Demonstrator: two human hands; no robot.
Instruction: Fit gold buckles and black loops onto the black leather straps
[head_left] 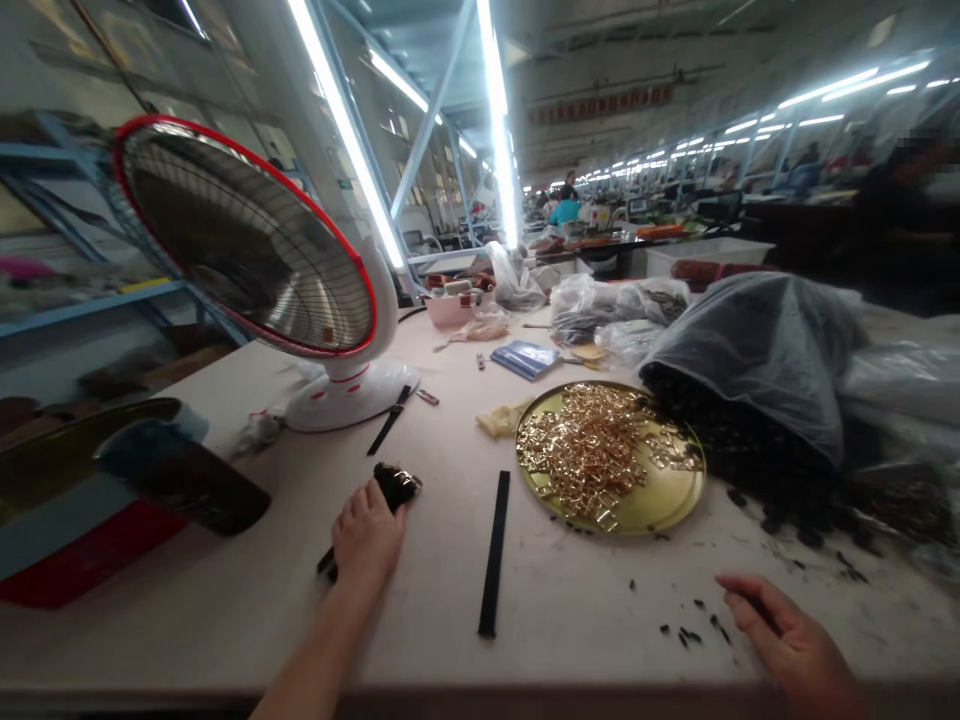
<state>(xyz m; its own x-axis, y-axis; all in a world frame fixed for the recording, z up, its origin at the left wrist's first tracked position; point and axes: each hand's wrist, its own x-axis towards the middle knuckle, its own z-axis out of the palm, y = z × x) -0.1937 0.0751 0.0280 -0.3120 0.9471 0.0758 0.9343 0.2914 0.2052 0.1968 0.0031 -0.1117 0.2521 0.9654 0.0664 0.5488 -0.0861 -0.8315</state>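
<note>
My left hand [367, 540] lies on the table with its fingers curled over a small bundle of black straps [396, 487]. A single flat black strap [494, 553] lies lengthwise just to its right. My right hand [780, 625] rests near the front edge, fingers bent around a small dark piece that I cannot make out, beside scattered black bits [694, 632]. Between and beyond the hands sits a round gold tray [660, 500] heaped with small gold metal buckles [589, 445].
A dish-shaped electric heater [247, 240] with a red rim stands at the left on a white base. A large plastic bag of dark parts [757, 370] spills beside the tray. More bags, a blue booklet [527, 358] and a pink basket [448, 306] sit farther back.
</note>
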